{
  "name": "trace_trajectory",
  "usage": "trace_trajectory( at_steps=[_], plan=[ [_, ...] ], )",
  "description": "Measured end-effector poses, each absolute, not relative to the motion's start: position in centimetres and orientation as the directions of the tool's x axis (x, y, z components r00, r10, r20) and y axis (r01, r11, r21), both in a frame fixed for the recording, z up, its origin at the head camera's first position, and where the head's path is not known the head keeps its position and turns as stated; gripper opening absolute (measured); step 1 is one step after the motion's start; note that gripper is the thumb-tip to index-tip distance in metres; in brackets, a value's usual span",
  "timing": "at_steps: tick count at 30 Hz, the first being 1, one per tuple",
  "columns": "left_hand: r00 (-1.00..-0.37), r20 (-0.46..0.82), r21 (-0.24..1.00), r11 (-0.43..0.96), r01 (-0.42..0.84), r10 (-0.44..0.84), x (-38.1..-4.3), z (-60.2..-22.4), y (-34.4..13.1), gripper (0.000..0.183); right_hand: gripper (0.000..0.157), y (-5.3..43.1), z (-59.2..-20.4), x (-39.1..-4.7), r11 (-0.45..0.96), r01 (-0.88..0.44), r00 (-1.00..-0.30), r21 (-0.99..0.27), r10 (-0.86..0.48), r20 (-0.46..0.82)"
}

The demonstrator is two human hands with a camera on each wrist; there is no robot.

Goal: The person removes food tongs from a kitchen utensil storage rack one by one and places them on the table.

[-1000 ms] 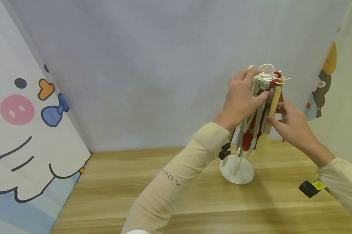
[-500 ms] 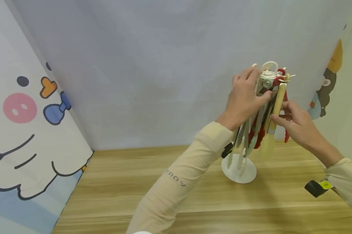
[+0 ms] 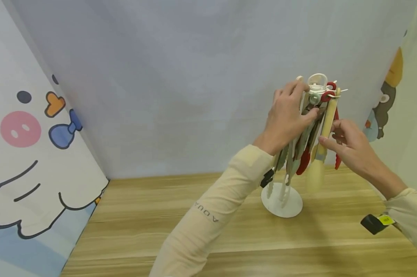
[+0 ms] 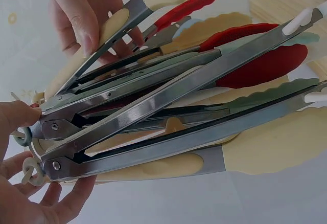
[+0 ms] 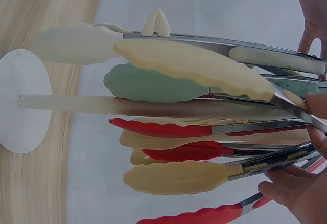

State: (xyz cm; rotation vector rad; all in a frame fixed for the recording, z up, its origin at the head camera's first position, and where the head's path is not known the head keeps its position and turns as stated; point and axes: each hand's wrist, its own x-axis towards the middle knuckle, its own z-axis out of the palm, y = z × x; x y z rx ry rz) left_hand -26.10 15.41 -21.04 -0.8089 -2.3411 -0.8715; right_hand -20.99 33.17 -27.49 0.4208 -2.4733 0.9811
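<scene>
Several kitchen tongs hang in a cluster from a white stand [image 3: 281,201] with hooks at its top. My right hand [image 3: 354,148] pinches the handle of a pair of cream tongs [image 3: 329,119], thumb in front and fingers behind. Its cream head [image 5: 194,68] crosses the other tongs in the right wrist view. My left hand [image 3: 285,113] holds the top of the stand, its thumb against the upper end of the hanging tongs. Beside that thumb are mint-green tongs [image 4: 168,70], and nearer the left wrist camera are steel-armed tongs [image 4: 148,152]. The hands hide some hooks.
Red tongs [image 5: 194,216] hang on the right side of the cluster. Under the stand is a wood-grain table [image 3: 160,219]. Behind it hangs a pale cloth [image 3: 177,96], with a cartoon-printed cloth [image 3: 32,173] at the left.
The hanging red and mint-green tongs have shifted slightly behind my hands. Both hands keep nearly the same places, the right still on the cream tongs.
</scene>
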Motion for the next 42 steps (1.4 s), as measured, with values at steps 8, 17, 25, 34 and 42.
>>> trace_trajectory(
  at_steps=[8, 17, 25, 34, 42],
  plan=[
    [-0.705, 0.626, 0.391, 0.648, 0.654, 0.334, -26.1, -21.3, 15.4, 0.040, 0.048, 33.0, -27.2, -20.7, 0.635, -0.436, -0.846, -0.638, -0.047, 0.531],
    [-0.687, 0.642, 0.363, 0.654, 0.663, 0.340, -26.2, -21.3, 15.3, 0.040, 0.061, 33.4, -27.0, -20.9, 0.599, -0.476, -0.802, -0.644, 0.004, 0.597],
    [-0.685, 0.640, 0.353, 0.658, 0.665, 0.348, -26.4, -21.4, 15.3, 0.039, 0.068, 34.1, -27.4, -21.2, 0.604, -0.485, -0.789, -0.632, 0.009, 0.615],
    [-0.694, 0.626, 0.343, 0.674, 0.654, 0.356, -26.2, -21.3, 15.4, 0.032, 0.070, 33.6, -27.1, -20.4, 0.612, -0.488, -0.773, -0.623, 0.029, 0.634],
    [-0.680, 0.634, 0.332, 0.664, 0.670, 0.369, -26.2, -21.4, 15.5, 0.033, 0.068, 33.3, -27.0, -19.4, 0.604, -0.485, -0.774, -0.632, 0.039, 0.631]
  ],
)
